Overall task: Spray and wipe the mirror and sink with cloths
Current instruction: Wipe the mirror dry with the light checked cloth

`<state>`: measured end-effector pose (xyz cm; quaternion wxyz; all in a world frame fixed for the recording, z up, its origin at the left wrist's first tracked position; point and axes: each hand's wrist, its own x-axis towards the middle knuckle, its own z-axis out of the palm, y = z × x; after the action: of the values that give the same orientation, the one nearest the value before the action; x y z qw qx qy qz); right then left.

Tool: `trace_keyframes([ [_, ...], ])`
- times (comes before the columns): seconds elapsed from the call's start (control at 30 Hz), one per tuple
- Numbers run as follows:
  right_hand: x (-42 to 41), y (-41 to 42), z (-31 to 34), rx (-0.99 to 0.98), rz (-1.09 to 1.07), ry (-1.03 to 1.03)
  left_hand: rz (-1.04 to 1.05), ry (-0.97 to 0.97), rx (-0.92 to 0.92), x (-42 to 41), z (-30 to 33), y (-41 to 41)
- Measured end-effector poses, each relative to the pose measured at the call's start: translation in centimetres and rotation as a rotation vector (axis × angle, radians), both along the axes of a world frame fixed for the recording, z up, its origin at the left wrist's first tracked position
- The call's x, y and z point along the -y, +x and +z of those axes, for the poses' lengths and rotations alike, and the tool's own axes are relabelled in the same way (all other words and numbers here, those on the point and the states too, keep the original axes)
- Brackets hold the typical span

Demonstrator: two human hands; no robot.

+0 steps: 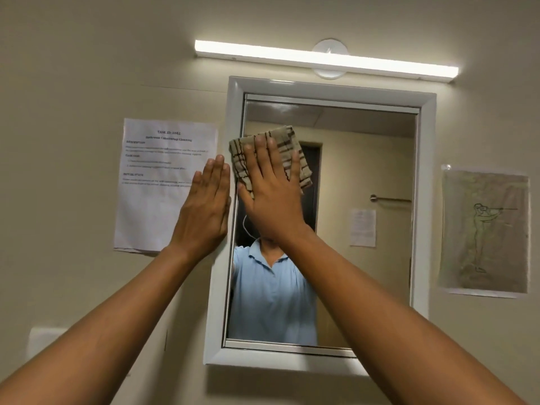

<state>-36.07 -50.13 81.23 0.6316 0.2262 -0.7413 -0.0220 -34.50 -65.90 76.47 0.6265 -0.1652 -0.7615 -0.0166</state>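
The right hand (270, 188), fingers flat, presses a striped cloth (268, 154) to the mirror (350, 229) glass's upper left. Beside it, the open left hand (204, 209) braces the frame. Most glass probably remains; sink unseen.

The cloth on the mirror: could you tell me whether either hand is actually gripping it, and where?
Neither grips it. The right hand presses the checked cloth flat against the mirror with straight fingers over its middle. The left hand lies flat by the frame, holding nothing.
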Motion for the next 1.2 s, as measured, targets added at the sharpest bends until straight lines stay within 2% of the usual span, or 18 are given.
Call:
trace_keyframes([
  [0.3, -2.0, 0.5, -10.0, 0.067, 0.001, 0.179, -0.027, -0.006, 0.021, 0.7, -3.1, 0.4],
  [0.47, -5.1, 0.0, -8.7, 0.022, -0.047, 0.308, 0.036, -0.060, 0.016, 0.3, -3.5, 0.8],
  [0.7, -12.5, -0.2, -1.6, 0.028, -0.122, -0.008, 0.053, -0.077, -0.021, -0.1, -3.7, 0.3],
  [0.83, -17.0, -0.2, -0.1, 0.049, -0.135, -0.221, 0.043, -0.073, -0.021, 0.1, -3.8, 0.1],
  [1.03, -18.9, -0.1, -3.1, 0.057, -0.159, -0.401, 0.046, -0.083, -0.012, 0.4, -3.7, 0.3],
  [1.2, -18.3, 0.5, -9.5, 0.100, -0.153, -0.488, 0.048, -0.091, -0.010, 0.5, -4.1, 0.5],
])
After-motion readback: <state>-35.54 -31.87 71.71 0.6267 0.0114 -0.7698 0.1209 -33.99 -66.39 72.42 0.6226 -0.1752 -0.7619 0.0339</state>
